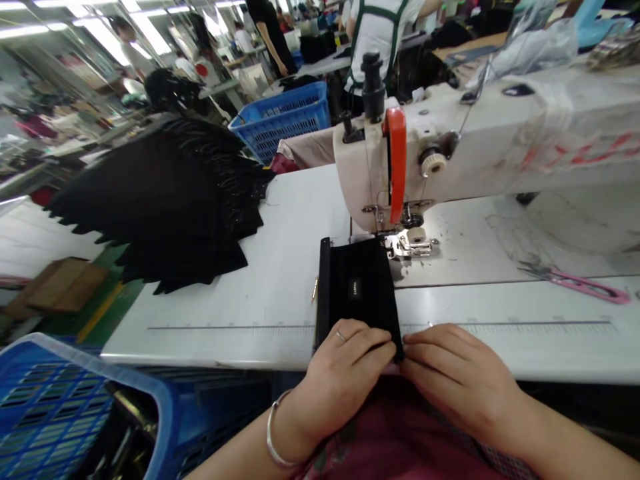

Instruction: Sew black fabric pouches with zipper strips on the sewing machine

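When scanned left to right, first to be met, low and well to the left of the hands: a blue plastic lattice basket [167, 400] with dark pieces [127, 408] and glints of gold-coloured metal inside. Ahead and to the left of the hands, a fanned stack of black fabric [150, 193] with notched edges, spread over the far left of the white table [283, 267]. Directly ahead of and partly under the left hand [350, 353], a flat black fabric piece [367, 263] with a small dark label [355, 289] and, along the left edge, a gold-coloured metal zip pull [315, 289]. Left hand palm down across the near end, fingers bent and together. Just beside, the right hand [453, 373], fingertips bunched at the near right corner, apparently pinching the edge; hard to confirm with the thumb hidden. Ahead of both hands, a white sewing machine [480, 147], metal presser foot [413, 247] right by the piece's far right corner. Beyond the right hand, pink-handled snips [583, 281]. Probably lining up and steadying the edge for stitching; next, judging from this, a need for even layers and squarely guided feeding.
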